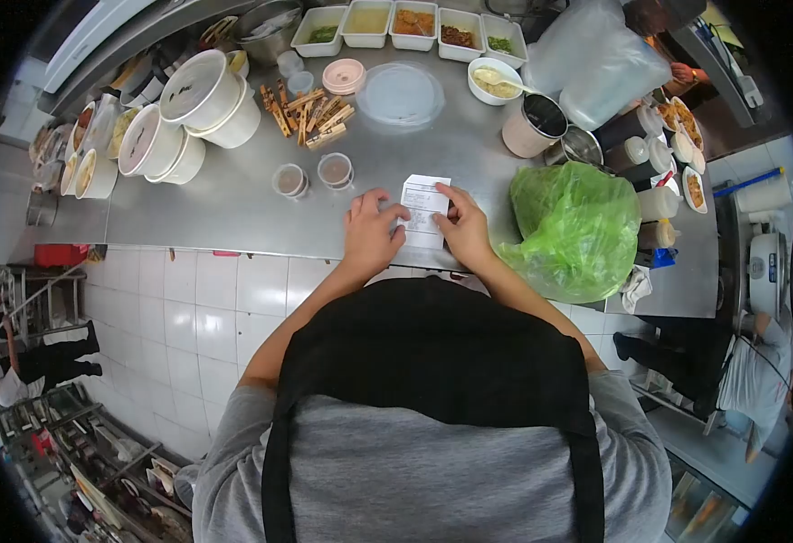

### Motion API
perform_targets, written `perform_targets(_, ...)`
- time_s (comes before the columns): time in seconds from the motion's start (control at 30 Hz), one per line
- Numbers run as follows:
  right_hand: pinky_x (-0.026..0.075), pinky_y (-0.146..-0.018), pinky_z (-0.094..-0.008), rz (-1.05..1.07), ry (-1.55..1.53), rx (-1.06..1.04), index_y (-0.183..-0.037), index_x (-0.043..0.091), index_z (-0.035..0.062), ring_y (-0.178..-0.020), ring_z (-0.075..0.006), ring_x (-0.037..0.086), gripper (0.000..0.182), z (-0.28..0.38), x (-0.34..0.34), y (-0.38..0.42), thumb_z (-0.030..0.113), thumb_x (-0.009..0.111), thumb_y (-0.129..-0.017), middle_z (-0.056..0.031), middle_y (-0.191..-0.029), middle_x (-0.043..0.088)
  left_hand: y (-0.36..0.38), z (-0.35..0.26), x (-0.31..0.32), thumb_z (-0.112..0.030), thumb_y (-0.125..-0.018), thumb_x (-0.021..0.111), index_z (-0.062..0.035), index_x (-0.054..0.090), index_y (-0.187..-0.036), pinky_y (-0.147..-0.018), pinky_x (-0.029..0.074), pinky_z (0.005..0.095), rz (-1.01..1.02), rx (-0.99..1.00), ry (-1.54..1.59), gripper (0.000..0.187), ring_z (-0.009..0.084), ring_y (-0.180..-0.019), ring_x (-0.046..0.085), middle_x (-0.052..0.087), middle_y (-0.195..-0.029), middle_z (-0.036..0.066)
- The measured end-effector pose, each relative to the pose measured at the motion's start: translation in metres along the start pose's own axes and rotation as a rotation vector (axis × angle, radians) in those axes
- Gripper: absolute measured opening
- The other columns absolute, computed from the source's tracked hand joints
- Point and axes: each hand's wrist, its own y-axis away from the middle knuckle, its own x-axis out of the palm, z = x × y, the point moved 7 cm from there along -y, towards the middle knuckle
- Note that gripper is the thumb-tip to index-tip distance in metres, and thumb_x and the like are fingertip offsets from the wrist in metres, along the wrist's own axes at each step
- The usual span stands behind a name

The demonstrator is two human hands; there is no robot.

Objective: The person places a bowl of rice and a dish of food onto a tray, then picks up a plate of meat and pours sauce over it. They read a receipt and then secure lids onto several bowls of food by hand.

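A white printed slip (424, 213) lies on the steel counter close to its front edge. Beside its left edge rests my left hand (372, 232), its fingers curved and apart, the fingertips near the paper. My right hand (462, 224) touches the right side of the slip, thumb and forefinger apart on it. Just beyond my left hand stand two small lidded cups (335, 170). To the right of my right hand sits a green plastic bag (573, 226).
Lidded white tubs (200, 90) stand at the left, with clothespins (310, 115) nearby. Food trays (413, 24) line the back. A bowl (495, 81), a metal canister (534, 125) and bottles (658, 204) are at the right. Other people stand at both sides.
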Motion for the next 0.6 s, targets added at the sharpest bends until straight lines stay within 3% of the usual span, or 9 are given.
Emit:
perform_targets(0.2,0.05,-0.066,-0.0268,0.003,-0.007,0.001,-0.125,0.058,0.0068,-0.07,-0.0155,0.055,0.052,-0.001,0.0,0.0,-0.002,0.068,-0.074,-0.0122,-0.118,0.058,-0.004,-0.005,-0.025,-0.023,-0.068,0.077,-0.02,0.067,-0.094,-0.091,0.034,0.0475,-0.005,-0.112,-0.274,0.028,0.0289,-0.114,0.043,0.048,-0.118,0.008)
perform_targets(0.27,0.049,-0.066,-0.0239,0.014,-0.01,0.011,-0.126,0.058,0.0078,-0.071,-0.0116,0.051,0.053,-0.003,0.001,0.0,-0.004,0.068,-0.075,-0.0091,-0.117,0.057,0.001,-0.004,-0.013,-0.024,-0.068,0.077,-0.0202,0.067,-0.094,-0.091,0.033,0.0473,-0.017,-0.03,-0.189,0.028,0.0285,-0.115,0.043,0.048,-0.118,0.007)
perform_targets(0.4,0.049,-0.066,-0.024,0.014,-0.013,0.005,-0.126,0.058,0.0074,-0.072,-0.0115,0.052,0.053,-0.003,0.001,0.0,-0.004,0.068,-0.075,-0.0097,-0.117,0.057,0.005,-0.006,-0.004,-0.024,-0.069,0.077,-0.0202,0.067,-0.094,-0.09,0.033,0.0473,-0.024,0.029,-0.15,0.027,0.0283,-0.114,0.043,0.048,-0.117,0.006)
perform_targets(0.6,0.049,-0.066,-0.0236,0.01,0.006,-0.031,-0.126,0.058,0.0069,-0.072,-0.0113,0.052,0.053,-0.004,0.001,0.001,-0.004,0.068,-0.075,-0.0102,-0.118,0.057,0.004,-0.001,-0.018,-0.021,-0.07,0.075,-0.0203,0.067,-0.092,-0.087,0.033,0.0461,-0.018,-0.066,-0.16,0.024,0.0268,-0.112,0.044,0.049,-0.114,0.006)
